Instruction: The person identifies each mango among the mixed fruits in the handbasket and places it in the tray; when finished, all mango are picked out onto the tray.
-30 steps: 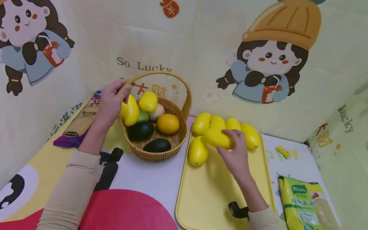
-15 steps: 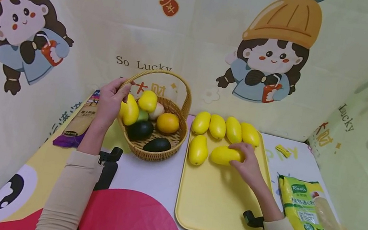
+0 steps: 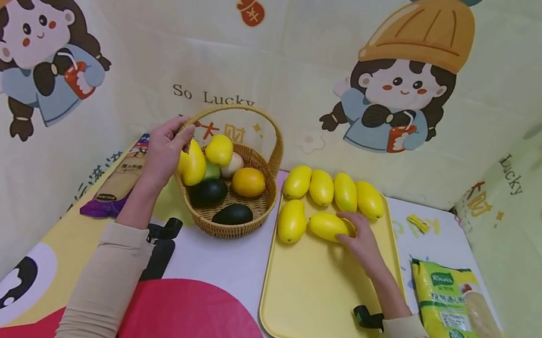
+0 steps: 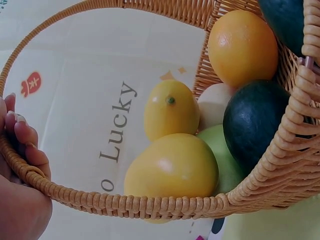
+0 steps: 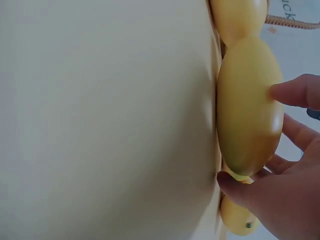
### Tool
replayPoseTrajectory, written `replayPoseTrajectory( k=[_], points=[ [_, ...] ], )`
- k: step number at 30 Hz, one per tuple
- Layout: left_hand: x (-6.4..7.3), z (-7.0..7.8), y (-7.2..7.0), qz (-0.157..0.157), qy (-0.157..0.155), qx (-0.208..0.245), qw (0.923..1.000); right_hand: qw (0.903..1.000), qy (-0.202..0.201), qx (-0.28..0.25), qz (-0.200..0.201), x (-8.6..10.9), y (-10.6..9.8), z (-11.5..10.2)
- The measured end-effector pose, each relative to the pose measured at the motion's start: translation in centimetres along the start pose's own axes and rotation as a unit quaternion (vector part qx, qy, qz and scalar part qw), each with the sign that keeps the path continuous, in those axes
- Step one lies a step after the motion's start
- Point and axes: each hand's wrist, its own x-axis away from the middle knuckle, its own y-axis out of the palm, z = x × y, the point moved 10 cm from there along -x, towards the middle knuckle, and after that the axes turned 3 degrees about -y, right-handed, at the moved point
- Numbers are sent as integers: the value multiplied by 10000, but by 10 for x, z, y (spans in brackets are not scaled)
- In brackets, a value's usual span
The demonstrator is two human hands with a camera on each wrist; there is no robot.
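My left hand [image 3: 166, 147] grips the handle of a wicker basket [image 3: 222, 231], its fingers curled round the cane [image 4: 100, 200] in the left wrist view. Inside the basket are two yellow mangoes [image 4: 172, 165], an orange fruit [image 3: 249, 182], dark green avocado-like fruits [image 3: 233, 214], a green one and a pale one. On the yellow tray [image 3: 312, 303], my right hand [image 3: 365, 245] holds a mango [image 5: 250, 105] by its right end, thumb and fingers round it. The mango lies sideways at the tray surface, beside another mango [image 3: 292, 221]. Several mangoes [image 3: 321, 188] line the tray's back edge.
A yellow-green Knorr packet [image 3: 463, 327] lies right of the tray. Left of the basket, behind my left arm, is a purple-ended food packet [image 3: 113, 183]. A small yellow item [image 3: 418, 223] sits near the tray's back right corner. A printed cloth wall stands behind.
My right hand has brought the mango down and toward me, from over the back row to the second row on the tray. The left hand stays on the basket handle.
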Motion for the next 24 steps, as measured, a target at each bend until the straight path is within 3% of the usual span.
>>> replayPoseTrajectory(
  k=[8,17,22,24],
  points=[
    [0,1,0,26,146,65,9999,9942,-614,879,-47,2,4,-13],
    [1,0,-1,8,86,-76,9999,9966,-808,83,-111,0,16,-23],
    [1,0,0,1,62,-38,10000,9982,-543,-234,13,-3,23,-23],
    [2,1,0,8,35,-62,10000,9988,-381,-309,-15,-2,23,-33]
  ],
)
